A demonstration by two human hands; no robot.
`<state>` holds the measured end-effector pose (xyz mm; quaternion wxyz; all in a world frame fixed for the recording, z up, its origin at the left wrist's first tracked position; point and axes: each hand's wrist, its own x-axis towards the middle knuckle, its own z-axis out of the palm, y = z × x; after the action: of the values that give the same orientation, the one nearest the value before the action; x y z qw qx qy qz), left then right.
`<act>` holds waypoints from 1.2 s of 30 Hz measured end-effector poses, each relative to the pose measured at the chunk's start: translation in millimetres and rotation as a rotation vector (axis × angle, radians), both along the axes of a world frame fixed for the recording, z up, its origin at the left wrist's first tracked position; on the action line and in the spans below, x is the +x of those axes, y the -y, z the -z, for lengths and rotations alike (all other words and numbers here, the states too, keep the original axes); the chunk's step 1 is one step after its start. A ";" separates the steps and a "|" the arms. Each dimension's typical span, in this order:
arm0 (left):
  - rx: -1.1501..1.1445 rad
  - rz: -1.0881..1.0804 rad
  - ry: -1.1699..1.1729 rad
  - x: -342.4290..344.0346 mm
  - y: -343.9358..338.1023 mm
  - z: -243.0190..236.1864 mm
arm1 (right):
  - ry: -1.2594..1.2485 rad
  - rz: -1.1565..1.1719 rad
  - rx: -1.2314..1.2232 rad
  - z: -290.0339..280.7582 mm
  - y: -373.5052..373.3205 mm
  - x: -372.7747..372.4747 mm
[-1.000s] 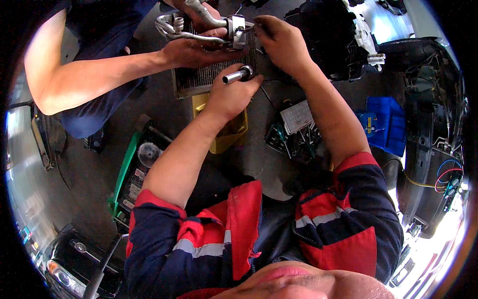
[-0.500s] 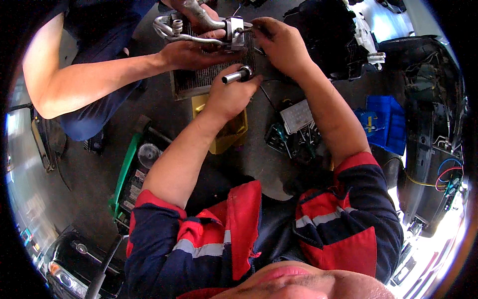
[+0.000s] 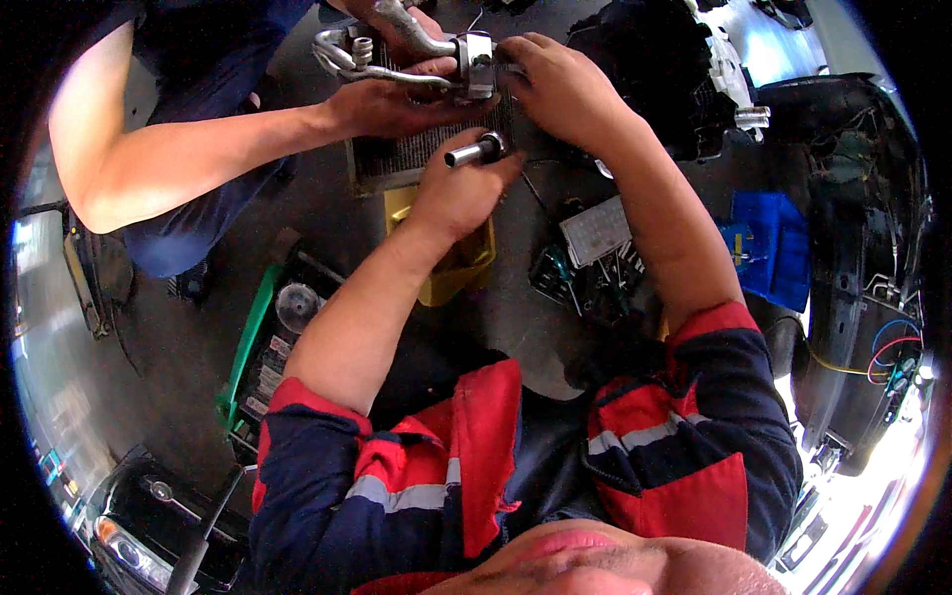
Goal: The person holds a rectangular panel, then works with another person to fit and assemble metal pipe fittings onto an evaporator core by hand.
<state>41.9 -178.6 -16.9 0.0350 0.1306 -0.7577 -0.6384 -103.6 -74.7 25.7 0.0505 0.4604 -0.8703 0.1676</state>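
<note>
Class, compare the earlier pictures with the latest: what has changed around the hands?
The right hand has uncurled its fingers beside the metal block; block and pipes have shifted slightly rightward. The left hand still grips the metal tool; the co-worker's hands still hold the pipes.

**Around the tub**

I set my places by the tub (image 3: 478, 256). Beyond it lies the radiator (image 3: 379, 167); over that, the pipe assembly (image 3: 476, 81) sits in the co-worker's hands (image 3: 387, 105), my right hand (image 3: 565, 87) at its right end. My left hand (image 3: 461, 186) is just past the tub, around the socket tool (image 3: 472, 153). Left of the tub and nearer is the jack (image 3: 276, 362); right, the tool set (image 3: 600, 283); farther right, the crate (image 3: 778, 248).
</note>
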 end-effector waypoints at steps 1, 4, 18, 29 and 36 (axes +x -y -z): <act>0.008 -0.006 -0.032 -0.8 -1.2 4.3 | -0.086 -0.084 -0.054 2.8 -0.5 -3.8; 0.013 -0.007 -0.062 -1.4 -1.5 5.8 | -0.080 -0.065 0.199 -0.4 7.7 -9.8; 0.015 -0.016 0.017 1.3 -3.5 -9.3 | -0.266 -0.107 0.294 -2.4 8.2 -13.6; 0.036 0.002 -0.005 0.1 -4.5 -1.7 | -0.296 -0.168 0.179 3.8 7.2 -18.6; -0.013 0.011 0.006 0.8 -0.7 -0.7 | -0.205 -0.117 0.307 -1.4 11.3 -19.3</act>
<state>42.7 -177.8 -16.1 0.0299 0.1283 -0.7626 -0.6333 -122.9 -86.0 27.1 0.0585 0.5271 -0.8477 -0.0123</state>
